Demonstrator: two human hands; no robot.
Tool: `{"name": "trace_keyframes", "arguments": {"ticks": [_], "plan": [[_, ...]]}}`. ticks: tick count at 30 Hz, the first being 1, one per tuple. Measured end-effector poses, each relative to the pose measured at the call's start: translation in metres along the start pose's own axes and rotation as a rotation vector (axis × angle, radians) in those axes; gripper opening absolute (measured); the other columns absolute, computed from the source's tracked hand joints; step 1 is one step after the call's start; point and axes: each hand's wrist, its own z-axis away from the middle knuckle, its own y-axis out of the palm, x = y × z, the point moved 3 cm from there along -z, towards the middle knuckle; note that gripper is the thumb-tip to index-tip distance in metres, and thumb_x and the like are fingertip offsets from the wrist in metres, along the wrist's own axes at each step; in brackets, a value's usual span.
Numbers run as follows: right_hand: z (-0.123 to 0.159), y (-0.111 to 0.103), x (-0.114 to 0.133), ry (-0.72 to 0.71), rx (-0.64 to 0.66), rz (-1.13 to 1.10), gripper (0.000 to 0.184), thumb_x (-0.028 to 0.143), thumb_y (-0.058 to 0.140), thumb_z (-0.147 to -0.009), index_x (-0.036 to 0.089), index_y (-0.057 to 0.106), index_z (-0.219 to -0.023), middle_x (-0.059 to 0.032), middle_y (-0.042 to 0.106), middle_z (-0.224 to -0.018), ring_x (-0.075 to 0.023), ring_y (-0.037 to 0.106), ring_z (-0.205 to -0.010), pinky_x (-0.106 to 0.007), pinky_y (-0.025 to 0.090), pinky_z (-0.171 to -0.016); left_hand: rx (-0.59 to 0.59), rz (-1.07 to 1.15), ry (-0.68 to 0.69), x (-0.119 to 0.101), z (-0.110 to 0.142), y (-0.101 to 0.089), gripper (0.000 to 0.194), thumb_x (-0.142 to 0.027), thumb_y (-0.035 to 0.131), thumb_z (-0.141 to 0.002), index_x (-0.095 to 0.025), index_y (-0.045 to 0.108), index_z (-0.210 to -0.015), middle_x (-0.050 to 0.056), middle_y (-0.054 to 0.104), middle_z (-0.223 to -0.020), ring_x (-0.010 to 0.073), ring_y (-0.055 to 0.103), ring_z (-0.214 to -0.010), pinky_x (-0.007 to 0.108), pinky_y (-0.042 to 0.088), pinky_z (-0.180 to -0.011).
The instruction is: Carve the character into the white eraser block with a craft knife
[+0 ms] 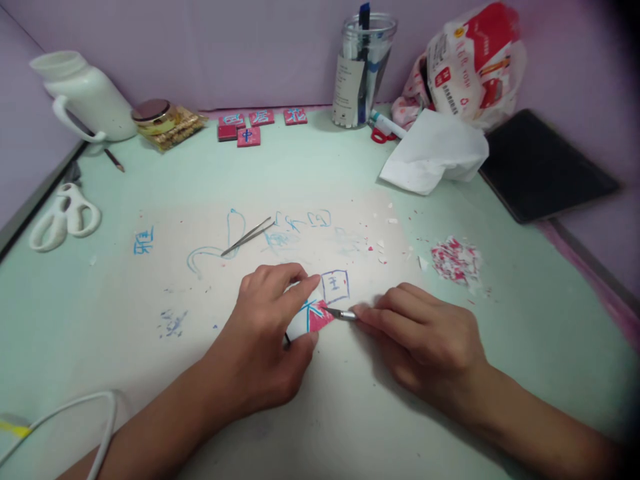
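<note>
A small stamp block (pixel 319 318), pink on one part and white on the rest with blue lines, lies on the marked white sheet (pixel 125 300). My left hand (pixel 273 327) grips it between thumb and fingers, covering its left side. In my right hand (pixel 430 333) is a craft knife (pixel 344 314), held like a pen, its blade tip at the pink face. Just above the block, a small square with a character (pixel 335 285) is drawn on the sheet. Metal tweezers (pixel 246 236) rest farther up.
Pink and white shavings (pixel 455 261) are heaped at right. Along the back stand a white jug (pixel 83 93), several carved pink blocks (pixel 249 137) and a pen jar (pixel 363 73). White scissors (pixel 65 217) lie left, a crumpled tissue (pixel 435 153) and black tablet (pixel 547 167) right. A white cable (pixel 75 400) curves near my left forearm.
</note>
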Motion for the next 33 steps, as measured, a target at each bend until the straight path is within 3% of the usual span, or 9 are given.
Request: {"name": "trace_keyframes", "arguments": {"ticks": [14,33], "plan": [[0.0017,-0.0011,-0.0022,0.057,0.003,-0.060,0.018,0.005,0.054,-0.080,0.017,0.065,-0.086,-0.0011,0.055,-0.066,-0.0126,0.048,-0.062,-0.025,0.033,-0.050,0.009,0.009,-0.004,0.0012,0.0000,0.0004,0.047,-0.013,0.050,-0.080,-0.013,0.050,-0.127,0.013,0.050,-0.119,0.0268,0.044,-0.107,0.047,0.037,-0.092],[0.0004,-0.0032,-0.0078,-0.015,0.056,-0.138,0.025,0.000,0.050,-0.078,0.017,0.065,-0.089,-0.0023,0.056,-0.069,-0.0140,0.046,-0.064,-0.027,0.036,-0.055,0.056,0.004,0.004,0.0020,0.0025,-0.0017,0.047,-0.013,0.051,-0.082,-0.013,0.048,-0.129,0.013,0.048,-0.125,0.0275,0.043,-0.111,0.047,0.035,-0.095]]}}
